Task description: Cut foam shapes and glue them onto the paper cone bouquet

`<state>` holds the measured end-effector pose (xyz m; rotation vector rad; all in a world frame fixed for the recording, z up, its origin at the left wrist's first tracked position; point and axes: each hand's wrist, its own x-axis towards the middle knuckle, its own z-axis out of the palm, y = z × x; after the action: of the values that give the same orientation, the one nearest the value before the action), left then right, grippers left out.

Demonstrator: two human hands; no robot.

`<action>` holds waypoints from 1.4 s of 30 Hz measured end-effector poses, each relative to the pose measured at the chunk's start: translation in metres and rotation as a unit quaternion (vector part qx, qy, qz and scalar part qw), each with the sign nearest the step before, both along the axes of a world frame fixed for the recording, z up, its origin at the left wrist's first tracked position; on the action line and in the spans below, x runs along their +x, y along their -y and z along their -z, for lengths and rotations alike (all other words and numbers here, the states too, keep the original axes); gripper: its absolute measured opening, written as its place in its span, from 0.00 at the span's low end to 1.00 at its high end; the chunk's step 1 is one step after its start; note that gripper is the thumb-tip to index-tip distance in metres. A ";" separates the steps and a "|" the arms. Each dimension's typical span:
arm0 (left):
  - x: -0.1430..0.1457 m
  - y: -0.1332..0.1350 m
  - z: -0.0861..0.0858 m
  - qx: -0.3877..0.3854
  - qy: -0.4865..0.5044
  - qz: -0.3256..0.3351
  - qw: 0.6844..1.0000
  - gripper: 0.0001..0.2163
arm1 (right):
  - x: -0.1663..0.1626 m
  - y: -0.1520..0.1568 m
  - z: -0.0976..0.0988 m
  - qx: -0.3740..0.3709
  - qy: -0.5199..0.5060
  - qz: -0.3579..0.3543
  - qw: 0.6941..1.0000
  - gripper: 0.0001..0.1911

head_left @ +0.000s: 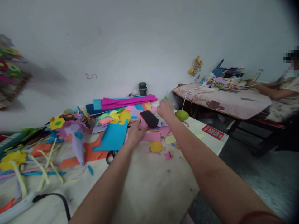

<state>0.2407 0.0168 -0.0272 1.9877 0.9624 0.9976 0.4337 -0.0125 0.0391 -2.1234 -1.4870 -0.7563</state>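
My left hand [137, 130] rests low over the paper pile, fingers stretched toward the lower left edge of a black phone [149, 119]. Pink paper [155, 135] lies beside those fingers. Farther back and to the right, my right hand [165, 107] is closed, its fingers curled down; what they grip, if anything, is hidden. A clear, blurred plastic item shows just behind it. To its right sits a green fruit [181, 115]. Near my left forearm are a blue sheet [113, 135] and black-handled scissors [110, 156]. A yellow paper flower [155, 147] lies between my arms.
Magenta paper rolls [128, 101] and a dark jar [142, 88] stand along the wall. At left are a purple paper cone [76, 140], paper strips and a white tool [18, 207] with a black cord. Another person sits at a second table [247, 99] at right.
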 end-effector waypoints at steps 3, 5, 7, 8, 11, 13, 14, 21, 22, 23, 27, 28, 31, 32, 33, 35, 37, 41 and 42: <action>-0.004 -0.003 0.001 -0.059 0.129 -0.029 0.989 0.17 | -0.009 -0.002 -0.012 0.105 0.005 -0.059 0.993 0.12; -0.008 -0.003 -0.004 -0.120 0.232 -0.050 0.964 0.12 | -0.020 -0.004 -0.018 0.188 -0.006 -0.139 0.972 0.11; -0.015 0.001 -0.012 -0.207 0.318 -0.060 0.923 0.10 | -0.037 -0.005 -0.022 0.270 -0.063 -0.222 0.935 0.11; -0.021 0.003 -0.018 -0.256 0.358 -0.056 0.896 0.10 | -0.049 -0.006 -0.023 0.302 -0.114 -0.257 0.911 0.10; -0.044 0.013 -0.031 -0.400 0.435 -0.030 0.806 0.19 | -0.092 -0.007 -0.018 0.322 -0.322 -0.340 0.823 0.10; -0.062 0.020 -0.035 -0.439 0.474 -0.017 0.763 0.24 | -0.122 -0.008 -0.010 0.298 -0.458 -0.368 0.752 0.10; -0.072 0.023 -0.036 -0.445 0.488 -0.016 0.751 0.26 | -0.136 -0.009 -0.005 0.288 -0.513 -0.378 0.715 0.10; -0.129 0.031 -0.034 -0.355 0.491 -0.102 0.789 0.20 | -0.196 -0.014 0.015 0.243 -0.650 -0.450 0.563 0.10; -0.136 0.031 -0.034 -0.329 0.482 -0.108 0.805 0.19 | -0.200 -0.013 0.016 0.235 -0.650 -0.457 0.560 0.10; -0.143 0.031 -0.034 -0.303 0.470 -0.120 0.820 0.19 | -0.203 -0.012 0.017 0.229 -0.649 -0.463 0.559 0.11; -0.165 0.036 -0.028 -0.225 0.454 -0.124 0.853 0.19 | -0.212 -0.007 0.026 0.214 -0.668 -0.462 0.542 0.07; -0.169 0.038 -0.027 -0.214 0.459 -0.121 0.854 0.19 | -0.214 -0.006 0.030 0.212 -0.693 -0.448 0.524 0.09; -0.176 0.046 -0.023 -0.193 0.477 -0.133 0.847 0.19 | -0.218 0.000 0.039 0.177 -0.785 -0.386 0.450 0.17; -0.177 0.048 -0.023 -0.190 0.485 -0.141 0.842 0.19 | -0.219 0.003 0.040 0.149 -0.809 -0.372 0.431 0.18; -0.178 0.050 -0.023 -0.188 0.492 -0.147 0.837 0.19 | -0.220 0.007 0.042 0.113 -0.825 -0.366 0.415 0.18; -0.179 0.053 -0.023 -0.183 0.503 -0.156 0.830 0.18 | -0.221 0.013 0.043 0.043 -0.835 -0.378 0.398 0.19; -0.179 0.056 -0.023 -0.178 0.504 -0.155 0.831 0.17 | -0.223 0.019 0.043 0.014 -0.816 -0.409 0.408 0.19; -0.179 0.062 -0.018 -0.175 0.486 -0.162 0.841 0.16 | -0.228 0.021 0.047 0.023 -0.748 -0.417 0.515 0.16; -0.181 0.062 -0.017 -0.178 0.480 -0.175 0.841 0.15 | -0.229 0.021 0.048 0.023 -0.732 -0.411 0.542 0.16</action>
<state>0.0601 -0.0455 -0.0098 0.7913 0.8239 1.6340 0.2047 -0.0332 -0.0090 -0.8887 -1.0032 1.1203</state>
